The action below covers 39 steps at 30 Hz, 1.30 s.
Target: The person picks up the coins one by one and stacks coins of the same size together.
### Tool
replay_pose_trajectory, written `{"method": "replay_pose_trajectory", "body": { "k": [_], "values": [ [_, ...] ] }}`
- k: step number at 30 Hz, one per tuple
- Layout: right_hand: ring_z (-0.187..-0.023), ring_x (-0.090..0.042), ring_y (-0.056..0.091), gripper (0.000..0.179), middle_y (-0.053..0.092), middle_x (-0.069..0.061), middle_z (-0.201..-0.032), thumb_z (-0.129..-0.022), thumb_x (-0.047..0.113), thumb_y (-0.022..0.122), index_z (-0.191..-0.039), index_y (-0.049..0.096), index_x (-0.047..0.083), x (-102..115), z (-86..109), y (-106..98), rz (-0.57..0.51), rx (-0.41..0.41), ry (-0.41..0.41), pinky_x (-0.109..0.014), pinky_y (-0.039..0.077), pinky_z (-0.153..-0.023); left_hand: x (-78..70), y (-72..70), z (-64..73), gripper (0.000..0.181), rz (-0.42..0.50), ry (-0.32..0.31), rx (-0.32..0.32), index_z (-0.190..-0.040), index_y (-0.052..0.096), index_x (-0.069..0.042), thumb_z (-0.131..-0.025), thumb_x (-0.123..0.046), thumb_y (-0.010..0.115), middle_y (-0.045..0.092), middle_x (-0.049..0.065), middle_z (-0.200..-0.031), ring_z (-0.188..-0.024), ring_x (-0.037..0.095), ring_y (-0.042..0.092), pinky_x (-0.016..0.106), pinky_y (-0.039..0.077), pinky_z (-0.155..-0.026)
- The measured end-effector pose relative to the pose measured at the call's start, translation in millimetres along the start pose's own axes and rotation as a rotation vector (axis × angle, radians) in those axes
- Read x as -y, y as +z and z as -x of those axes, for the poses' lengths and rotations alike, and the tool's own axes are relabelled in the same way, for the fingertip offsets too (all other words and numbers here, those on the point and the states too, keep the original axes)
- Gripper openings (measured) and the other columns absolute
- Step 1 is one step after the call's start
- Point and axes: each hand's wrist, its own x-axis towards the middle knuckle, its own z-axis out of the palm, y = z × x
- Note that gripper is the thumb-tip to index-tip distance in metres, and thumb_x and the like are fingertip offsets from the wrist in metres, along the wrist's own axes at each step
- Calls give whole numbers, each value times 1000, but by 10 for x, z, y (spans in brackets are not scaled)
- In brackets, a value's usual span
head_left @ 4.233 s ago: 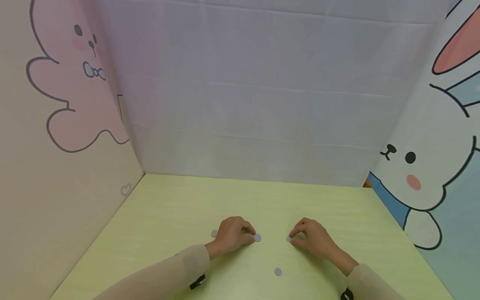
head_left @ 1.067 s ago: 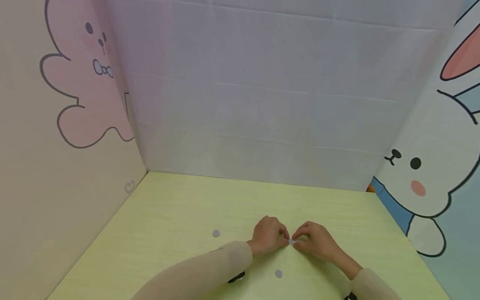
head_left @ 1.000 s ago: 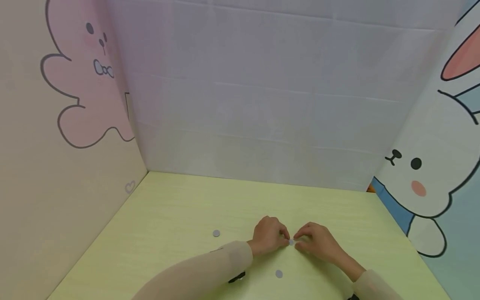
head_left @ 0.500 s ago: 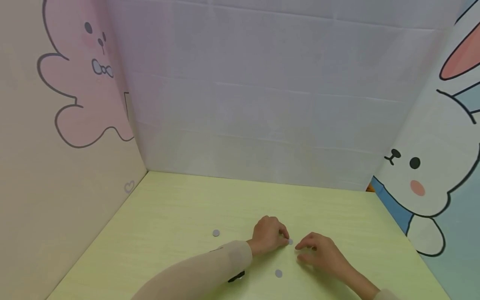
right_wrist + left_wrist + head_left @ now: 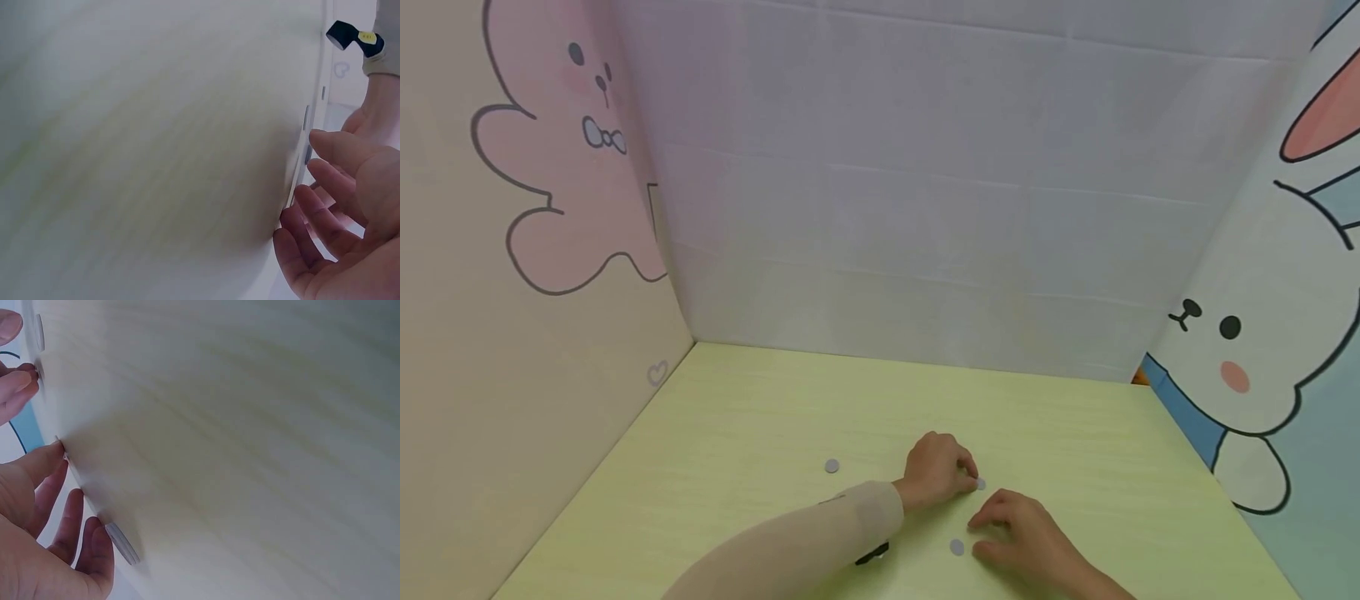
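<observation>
In the head view my left hand [image 5: 936,472] pinches the edge of a small grey coin-like disc [image 5: 981,483] low against the table [image 5: 760,400]. Most of that disc is behind the fingertips, so I cannot tell whether another lies under it. My right hand [image 5: 1028,533] is lower right, thumb and fingers apart, holding nothing. Just left of its thumb lies a second flat grey disc [image 5: 957,547], with a small gap between. A third disc [image 5: 832,466] lies left of the left hand. The left wrist view shows a disc [image 5: 122,544] close beside the left hand's curled outer fingers.
A plain pale wall [image 5: 910,208] closes off the table's back. Printed side panels stand left [image 5: 587,192] and right [image 5: 1247,333], with a pink cartoon animal and a white rabbit. A dark strap [image 5: 872,553] sits under the left sleeve [image 5: 805,533].
The left hand has carried a disc rightward to the one at the right hand's fingertips. The right hand then let go and moved down and left towards the nearest front disc.
</observation>
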Motion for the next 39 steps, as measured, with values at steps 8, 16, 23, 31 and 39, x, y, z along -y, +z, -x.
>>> {"method": "replay_pose_trajectory", "body": {
  "k": [8, 16, 23, 31, 39],
  "values": [
    [-95, -6, 58, 16, 65, 18, -102, -85, 26, 90, -100, 83, 25, 96, 19, 112, 81, 0, -6, -32, 52, -87, 11, -9, 23, 11, 16, 4, -1, -77, 85, -31, -84, -34, 93, 68, -14, -85, -82, 4, 53, 18, 41, -73],
    [-94, -3, 54, 15, 61, 20, -99, -85, 26, 91, -98, 85, 25, 134, 10, 150, 115, -21, -30, -30, 50, -83, -1, -35, 36, 11, 30, 11, -7, -77, 85, -30, -83, -33, 93, 69, -15, -85, -82, 2, 53, 18, 41, -73],
    [-96, -3, 54, 13, 62, 21, -99, -86, 28, 90, -97, 85, 27, 172, 13, 158, 81, -7, -19, -30, 49, -84, -12, -66, 40, 10, 44, 13, -1, -78, 85, -28, -84, -31, 93, 69, -12, -86, -82, 4, 54, 19, 41, -73],
    [-95, -3, 53, 10, 62, 21, -98, -88, 31, 89, -96, 85, 27, 173, -2, 178, 53, 3, -36, -27, 49, -81, -14, -67, 41, 10, 20, 28, -6, -78, 85, -28, -84, -31, 93, 69, -12, -84, -80, 3, 52, 18, 39, -72],
    [-92, 0, 55, 5, 62, 24, -95, -89, 33, 88, -90, 85, 29, 155, -13, 158, 60, 34, -36, -29, 51, -82, -22, -67, 36, 8, 16, 24, 21, -80, 86, -30, -85, -31, 91, 70, -12, -85, -83, 5, 56, 19, 43, -75]
  ]
}}
